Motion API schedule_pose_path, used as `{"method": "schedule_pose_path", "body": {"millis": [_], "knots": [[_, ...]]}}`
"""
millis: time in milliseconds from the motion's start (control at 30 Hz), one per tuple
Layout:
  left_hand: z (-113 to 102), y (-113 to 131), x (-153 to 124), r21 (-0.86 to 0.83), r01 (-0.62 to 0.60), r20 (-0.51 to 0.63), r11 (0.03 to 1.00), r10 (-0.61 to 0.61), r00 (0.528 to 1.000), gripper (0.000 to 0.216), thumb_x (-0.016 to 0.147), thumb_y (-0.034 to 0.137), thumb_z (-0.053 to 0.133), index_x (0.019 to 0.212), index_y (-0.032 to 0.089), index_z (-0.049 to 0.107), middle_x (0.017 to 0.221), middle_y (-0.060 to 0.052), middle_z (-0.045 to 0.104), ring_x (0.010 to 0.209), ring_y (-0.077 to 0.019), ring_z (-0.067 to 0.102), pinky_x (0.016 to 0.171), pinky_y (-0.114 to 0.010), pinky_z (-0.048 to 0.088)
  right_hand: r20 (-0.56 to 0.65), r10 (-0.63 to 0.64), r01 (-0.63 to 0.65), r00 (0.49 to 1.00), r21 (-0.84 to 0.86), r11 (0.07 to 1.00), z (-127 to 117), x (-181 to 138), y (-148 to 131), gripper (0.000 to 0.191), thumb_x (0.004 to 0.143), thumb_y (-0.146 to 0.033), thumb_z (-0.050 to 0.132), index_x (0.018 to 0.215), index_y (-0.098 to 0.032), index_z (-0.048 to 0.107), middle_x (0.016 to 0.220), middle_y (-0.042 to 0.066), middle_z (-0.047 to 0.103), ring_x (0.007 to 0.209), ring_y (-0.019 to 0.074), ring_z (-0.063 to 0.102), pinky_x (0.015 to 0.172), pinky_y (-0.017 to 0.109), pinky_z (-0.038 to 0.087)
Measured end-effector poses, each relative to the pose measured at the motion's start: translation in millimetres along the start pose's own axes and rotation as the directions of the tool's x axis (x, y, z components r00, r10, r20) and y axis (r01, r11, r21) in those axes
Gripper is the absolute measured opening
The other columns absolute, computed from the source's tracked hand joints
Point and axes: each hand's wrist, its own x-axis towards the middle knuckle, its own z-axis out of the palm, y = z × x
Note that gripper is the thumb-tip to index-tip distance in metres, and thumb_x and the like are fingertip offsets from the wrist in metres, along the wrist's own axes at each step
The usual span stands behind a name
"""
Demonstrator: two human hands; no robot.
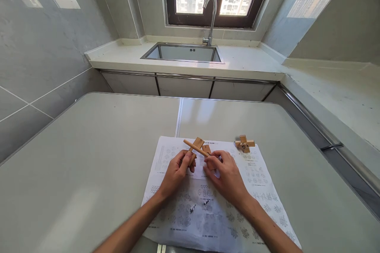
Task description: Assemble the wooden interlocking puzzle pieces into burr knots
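Above the printed sheet, my left hand (179,168) is closed round a flat wooden puzzle piece (198,142) that sticks up past the fingertips. A thin wooden stick (194,147) crosses in front of that piece on a slant. Its lower right end meets the bent fingertips of my right hand (225,170), which is closed on it. Just behind the right fingertips shows another small wooden piece (206,149), partly hidden; whether it is held or lies on the paper I cannot tell. An assembled wooden cross-shaped puzzle (244,143) sits at the sheet's far right corner.
The large creased paper sheet (204,217) with printed diagrams lies under my hands on a pale table (103,158). Beyond the table runs a white counter (246,57) with a sink (157,51) and a tall faucet (212,16) below a window. Tiled walls flank both sides.
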Motion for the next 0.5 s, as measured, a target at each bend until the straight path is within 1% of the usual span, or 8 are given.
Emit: {"method": "schedule_pose_path", "body": {"millis": [133, 200, 300, 400, 500], "knots": [[0.0, 0.0, -0.1, 0.007, 0.002, -0.008, 1.000, -0.002, 1.000, 0.039, 0.108, 0.046, 0.044, 0.081, 0.020, 0.052, 0.075, 0.001, 0.055, 0.074, -0.0174, 0.051, 0.080, -0.030, 0.041, -0.065, 0.108, -0.109, 0.992, -0.006, 0.994, 1.8, -0.8, 2.5, 0.027, 0.099, -0.032, 0.062, 0.124, -0.023, 0.057, 0.118, 0.012, 0.062, 0.108, 0.0317, 0.058, 0.093, 0.049, 0.051], [-0.1, 1.0, -0.2, -0.005, 0.005, -0.011, 1.000, -0.005, 1.000, 0.039, 0.108, 0.046, 0.045, 0.080, 0.020, 0.053, 0.074, 0.000, 0.055, 0.074, -0.0172, 0.051, 0.079, -0.030, 0.041, -0.079, 0.147, -0.150, 0.986, -0.039, 0.988, 2.5, -1.1, 5.3, 0.025, 0.099, -0.034, 0.062, 0.120, -0.022, 0.058, 0.115, 0.012, 0.062, 0.106, 0.0315, 0.057, 0.093, 0.048, 0.050], [-0.4, 2.0, 0.1, -0.056, 0.014, -0.002, 0.998, -0.014, 1.000, 0.039, 0.107, 0.046, 0.047, 0.080, 0.019, 0.054, 0.075, 0.000, 0.055, 0.072, -0.0163, 0.051, 0.078, -0.030, 0.042, -0.059, 0.175, -0.179, 0.983, -0.060, 0.982, 2.5, -1.0, 7.7, 0.016, 0.099, -0.035, 0.062, 0.108, -0.022, 0.059, 0.106, 0.010, 0.063, 0.098, 0.0299, 0.057, 0.087, 0.045, 0.049], [-1.3, 0.6, 1.6, -0.164, 0.048, 0.028, 0.985, -0.044, 0.999, 0.039, 0.105, 0.049, 0.051, 0.082, 0.018, 0.056, 0.076, 0.000, 0.058, 0.068, -0.0150, 0.052, 0.076, -0.029, 0.044, -0.052, 0.207, -0.208, 0.977, -0.019, 0.978, 1.2, -0.2, 6.4, 0.013, 0.098, -0.033, 0.062, 0.100, -0.023, 0.056, 0.100, 0.009, 0.064, 0.091, 0.0286, 0.057, 0.083, 0.043, 0.048], [-2.8, -2.1, 3.5, -0.268, 0.086, 0.054, 0.960, -0.074, 0.996, 0.039, 0.104, 0.051, 0.054, 0.086, 0.017, 0.059, 0.075, -0.001, 0.061, 0.064, -0.0139, 0.052, 0.071, -0.029, 0.044, -0.036, 0.243, -0.240, 0.969, 0.062, 0.969, -1.0, 0.0, 3.6, 0.010, 0.099, -0.032, 0.058, 0.100, -0.023, 0.055, 0.095, 0.007, 0.066, 0.087, 0.0273, 0.059, 0.079, 0.041, 0.048]]}}
